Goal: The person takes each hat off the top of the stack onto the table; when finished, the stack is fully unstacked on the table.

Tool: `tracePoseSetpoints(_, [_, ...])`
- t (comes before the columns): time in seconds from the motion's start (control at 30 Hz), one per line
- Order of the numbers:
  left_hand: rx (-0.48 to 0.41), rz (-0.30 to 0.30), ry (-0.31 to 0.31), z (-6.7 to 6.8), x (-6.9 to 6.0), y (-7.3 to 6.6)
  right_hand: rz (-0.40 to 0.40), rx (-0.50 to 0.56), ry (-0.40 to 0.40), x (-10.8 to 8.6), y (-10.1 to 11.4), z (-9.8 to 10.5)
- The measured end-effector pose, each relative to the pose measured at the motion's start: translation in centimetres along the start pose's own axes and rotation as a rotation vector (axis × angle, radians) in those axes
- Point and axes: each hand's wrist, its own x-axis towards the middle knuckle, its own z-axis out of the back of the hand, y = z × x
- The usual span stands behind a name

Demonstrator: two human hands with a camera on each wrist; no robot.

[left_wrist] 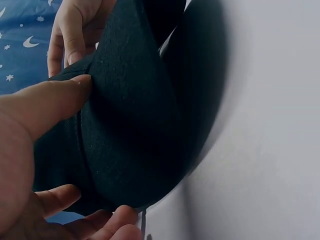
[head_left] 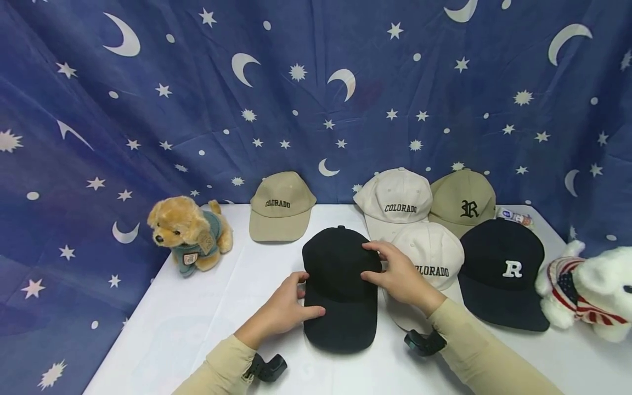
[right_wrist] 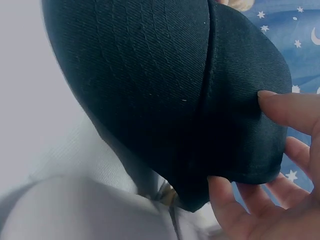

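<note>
A plain black cap (head_left: 340, 274) is held between both hands above the white table, its brim toward me. My left hand (head_left: 281, 310) grips its left side. In the left wrist view that thumb lies over the black cloth (left_wrist: 130, 115), with the fingers curled beneath the edge. My right hand (head_left: 402, 274) holds the upper right of the crown. The right wrist view shows its thumb on the crown (right_wrist: 245, 120) and fingers around the lower edge. A cream COLORADO cap (head_left: 432, 249) lies partly hidden behind the right hand and forearm.
Behind stand a tan COLORADO cap (head_left: 281, 206), another cream COLORADO cap (head_left: 397, 195) and an olive cap (head_left: 464, 200). A black R cap (head_left: 501, 274) lies at right, near a white plush (head_left: 597, 280). A plush dog (head_left: 192, 233) sits left on the table (head_left: 197, 329).
</note>
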Motion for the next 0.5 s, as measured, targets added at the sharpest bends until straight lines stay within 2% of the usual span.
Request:
tracePoseSetpoints(0.33, [-0.024,-0.026,-0.054,0.4,1.4,0.2,-0.024,-0.012,-0.032,1.5,-0.2,-0.3])
tracePoseSetpoints(0.5, [-0.035,-0.035,-0.057,0.5,1.5,0.2,-0.017,-0.009,-0.038,1.6,-0.4,-0.5])
